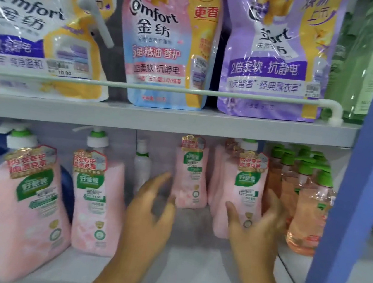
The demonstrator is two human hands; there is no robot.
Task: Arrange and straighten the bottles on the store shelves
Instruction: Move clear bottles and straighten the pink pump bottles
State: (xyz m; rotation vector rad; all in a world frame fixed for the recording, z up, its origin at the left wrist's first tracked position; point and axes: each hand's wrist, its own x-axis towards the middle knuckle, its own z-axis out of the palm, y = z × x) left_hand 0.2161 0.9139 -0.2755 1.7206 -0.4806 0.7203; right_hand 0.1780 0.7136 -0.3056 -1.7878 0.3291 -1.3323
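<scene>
Lower shelf (187,274): pink pump bottles are standing in a loose row, each carrying a green label and a red-and-gold tag at the neck. The near-left pink bottle (29,211) is leaning left; the second pink bottle (99,203) is sitting just to its right, nearly upright. The far pink bottle (190,177) is standing further back near the middle. The right pink bottle (243,191) is standing near the front, with more pink ones behind it. Orange bottles (306,216) with green pumps are crowding the right end, beside the blue upright post (352,187). A small white bottle (141,166) is sitting far back.

Left hand (149,217): grip is spread open, fingers loose, holding nothing, hovering in front of the gap between the second and far pink bottles. Right hand (256,233): grip is open, thumb and fingers lying to either side of the right pink bottle's lower body; motion blur is hiding whether they are touching it.

Open shelf room is showing in the middle, between the second and right pink bottles. Above, Comfort refill pouches (169,44) are standing behind a white rail (164,88) on the upper shelf.
</scene>
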